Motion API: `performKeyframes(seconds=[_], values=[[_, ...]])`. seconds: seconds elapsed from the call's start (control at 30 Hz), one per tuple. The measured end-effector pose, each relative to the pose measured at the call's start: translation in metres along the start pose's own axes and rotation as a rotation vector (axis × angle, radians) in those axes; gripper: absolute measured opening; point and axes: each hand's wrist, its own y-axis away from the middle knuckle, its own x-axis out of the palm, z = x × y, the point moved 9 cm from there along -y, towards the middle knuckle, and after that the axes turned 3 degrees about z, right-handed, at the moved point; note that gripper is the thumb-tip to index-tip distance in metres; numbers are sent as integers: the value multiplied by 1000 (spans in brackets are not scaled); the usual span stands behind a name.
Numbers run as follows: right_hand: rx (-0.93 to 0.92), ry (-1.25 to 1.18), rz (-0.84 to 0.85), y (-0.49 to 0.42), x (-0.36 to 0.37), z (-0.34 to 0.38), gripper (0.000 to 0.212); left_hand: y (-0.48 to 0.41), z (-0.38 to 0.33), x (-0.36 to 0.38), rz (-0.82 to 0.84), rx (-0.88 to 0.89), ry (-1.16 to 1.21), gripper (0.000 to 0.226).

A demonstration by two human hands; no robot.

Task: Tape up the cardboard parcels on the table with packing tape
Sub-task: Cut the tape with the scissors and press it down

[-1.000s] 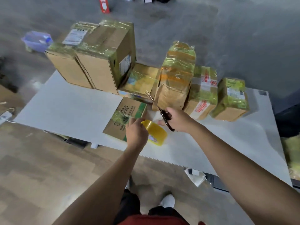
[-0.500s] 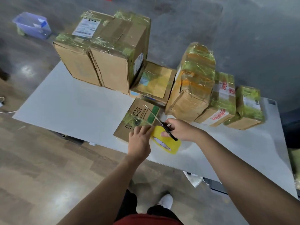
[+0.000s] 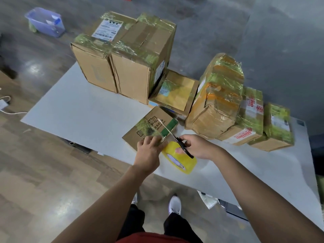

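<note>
Cutting tape at a small parcel (image 3: 149,124) that lies toward the near edge of the table (image 3: 84,116), a person works scissors (image 3: 175,138) in the right hand (image 3: 199,146), fingers curled through the black handles and the slim blades reaching up over the box's top. The left hand (image 3: 149,153) lies on the parcel's near corner, its fingers bent over the edge where a clear tape strip (image 3: 164,137) runs off toward the yellow tape roll (image 3: 184,163); whether they press the strip down or pinch it cannot be told. The roll sits just below the right hand, beside the box, and one fingertip shows against its face. The risks look plain. The blades pass close beside the left fingers, so a hurried snip could nick them. A slack strip could fold onto itself or wrinkle instead of cutting clean. The roll, close to the table's front edge, could drop to the floor once severed if the right hand is not truly holding it. The parcel itself is a low, flat brown carton printed with black characters and a green band, with a crinkled, greenish patch of tape across its top; its near part is hidden by the hands. Behind it stand two tall boxes (image 3: 122,67), a flat carton (image 3: 177,92) and a bulky wrapped parcel (image 3: 217,102), all heavily taped.
</note>
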Motion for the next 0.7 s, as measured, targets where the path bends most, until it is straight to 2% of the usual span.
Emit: performKeyframes(seconds=[0.13, 0.2, 0.27, 0.33, 0.37, 0.4, 0.43, 0.57, 0.7], values=[[-38, 86, 32, -4, -6, 3, 50, 1, -4, -1, -50, -42, -23, 58], [-59, 113, 66, -6, -6, 6, 49, 5, -11, -9, -64, -165, 41, 54], [-75, 143, 88, -8, -9, 12, 43, 15, -9, -14, -71, -446, 293, 37], [-96, 198, 99, -9, -11, 17, 36, 37, -1, 1, -9, -920, 741, 24], [-106, 221, 110, -10, -10, 18, 32, 48, -6, 16, 21, -1117, 1012, 27], [-115, 238, 121, -11, -9, 19, 30, 52, -15, 27, 14, -1239, 1246, 32], [-121, 253, 130, -11, -9, 20, 29, 50, -21, 31, -10, -1289, 1390, 35], [-149, 299, 139, -11, -11, 28, 29, 37, -34, 38, -24, -1338, 1658, 23], [-137, 295, 165, -14, -18, 28, 22, 36, -30, 40, -25, -1315, 1727, 17]])
